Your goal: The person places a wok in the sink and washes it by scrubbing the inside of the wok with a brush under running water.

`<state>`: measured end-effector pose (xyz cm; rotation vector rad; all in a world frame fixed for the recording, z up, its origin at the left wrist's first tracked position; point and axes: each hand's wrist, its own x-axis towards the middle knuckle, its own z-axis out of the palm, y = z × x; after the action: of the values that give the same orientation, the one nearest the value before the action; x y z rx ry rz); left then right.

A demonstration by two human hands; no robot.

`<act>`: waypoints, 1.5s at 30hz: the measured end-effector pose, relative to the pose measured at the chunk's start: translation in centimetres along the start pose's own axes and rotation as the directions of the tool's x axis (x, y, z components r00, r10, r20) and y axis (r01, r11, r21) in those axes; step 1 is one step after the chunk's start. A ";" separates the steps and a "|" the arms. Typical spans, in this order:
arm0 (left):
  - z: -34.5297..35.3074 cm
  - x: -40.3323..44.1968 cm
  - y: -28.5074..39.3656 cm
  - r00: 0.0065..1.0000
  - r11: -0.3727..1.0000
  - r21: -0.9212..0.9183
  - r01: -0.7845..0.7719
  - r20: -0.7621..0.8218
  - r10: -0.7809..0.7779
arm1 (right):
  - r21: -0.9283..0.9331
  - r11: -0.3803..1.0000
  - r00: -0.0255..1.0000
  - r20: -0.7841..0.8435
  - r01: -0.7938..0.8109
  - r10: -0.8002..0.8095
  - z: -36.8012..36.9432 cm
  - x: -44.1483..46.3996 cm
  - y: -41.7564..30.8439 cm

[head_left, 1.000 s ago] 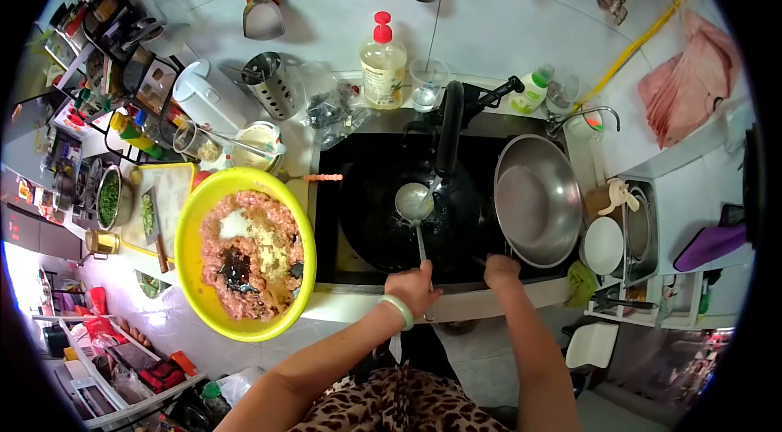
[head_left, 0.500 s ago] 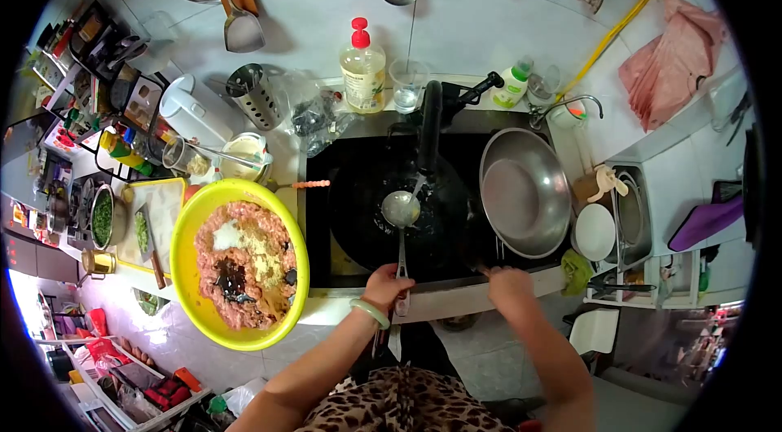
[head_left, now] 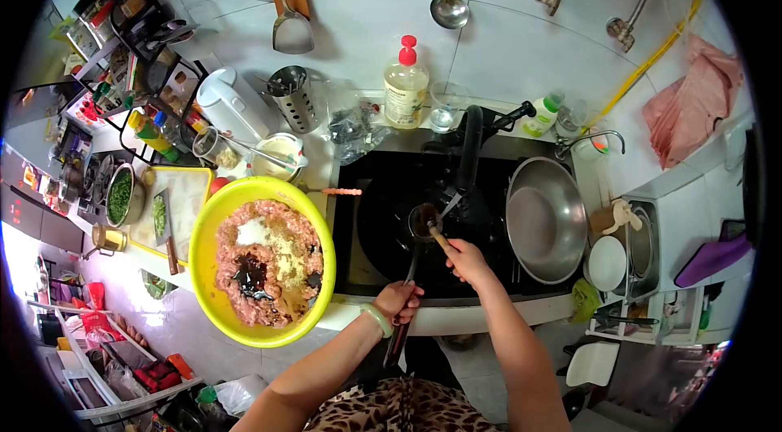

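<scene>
My left hand (head_left: 396,301), with a pale green bangle above it, is closed round the handle of a ladle (head_left: 414,259). The ladle's bowl is over the dark wok (head_left: 379,224) in the black sink, just beside the running tap (head_left: 470,155). My right hand (head_left: 466,261) is closed on a wooden-handled tool (head_left: 441,239), whose far end reaches the ladle's bowl; its head is too dark to make out. To the left, a yellow basin (head_left: 204,301) holds minced meat (head_left: 232,257) with white and yellow seasoning and a dark sauce on top.
A large steel bowl (head_left: 546,224) stands right of the tap. Behind the sink are a soap bottle (head_left: 406,94) and a plastic cup (head_left: 445,110). At the left lie a cutting board (head_left: 195,187) and a cleaver (head_left: 163,220). A white bowl (head_left: 607,262) is at the right.
My right hand has moved from the sink's front edge up and left, bringing the wooden-handled tool to the ladle. The ladle's bowl looks darker now. The whole view has shifted.
</scene>
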<state>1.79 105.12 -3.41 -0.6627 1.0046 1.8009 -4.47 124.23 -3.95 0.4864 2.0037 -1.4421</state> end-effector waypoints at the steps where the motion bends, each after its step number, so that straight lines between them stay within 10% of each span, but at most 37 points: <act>1: -0.2 0.0 0.1 1.000 1.000 -0.002 0.004 -0.006 -0.004 | -0.068 0.997 0.999 0.003 -0.033 0.033 0.4 0.8 0.1; 5: -0.2 0.0 -0.4 0.998 0.998 -0.056 -0.020 -0.066 0.016 | -0.643 0.736 0.964 0.012 0.212 -0.267 -1.9 3.2 3.1; 9: 0.1 0.3 -0.9 0.994 0.989 0.110 -0.096 -0.049 0.102 | -0.891 0.451 0.953 -0.093 0.049 -0.287 -2.5 0.4 -1.6; 15: -0.3 -0.2 -1.0 0.989 0.989 0.081 -0.121 -0.075 0.127 | -0.683 0.701 0.962 0.008 0.204 -0.273 -0.8 -0.8 -0.2; 23: -0.4 0.4 -0.6 0.985 0.986 0.105 -0.132 -0.097 0.143 | -0.924 0.374 0.913 -0.083 0.080 -0.400 -2.0 1.6 -0.2; 27: -0.7 -0.2 -0.6 0.981 0.983 0.139 -0.121 -0.134 0.139 | -0.454 0.879 0.987 0.017 0.148 -0.158 -2.4 1.1 0.2; 29: -1.0 0.0 -1.0 0.977 0.978 0.169 -0.122 -0.154 0.149 | -0.475 0.879 0.996 0.090 0.044 -0.002 -2.6 0.8 -0.6; 36: -0.8 0.6 -0.4 0.969 0.960 0.265 -0.095 -0.199 0.150 | -0.951 0.306 0.965 -0.033 0.050 -0.260 -2.4 2.2 -2.0; 43: -1.7 0.1 0.0 0.980 0.975 0.210 -0.070 -0.166 0.106 | -0.655 0.736 0.972 -0.013 0.169 -0.235 -1.7 1.5 -0.8; 45: -1.5 -0.3 0.0 0.988 0.987 0.146 -0.066 -0.132 0.085 | -0.775 0.605 0.948 -0.025 0.182 -0.318 -0.5 1.0 -0.4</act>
<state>1.92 103.66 -3.97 -0.6755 1.2534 1.7485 -5.64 124.53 -4.20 -0.0775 2.6531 -0.5424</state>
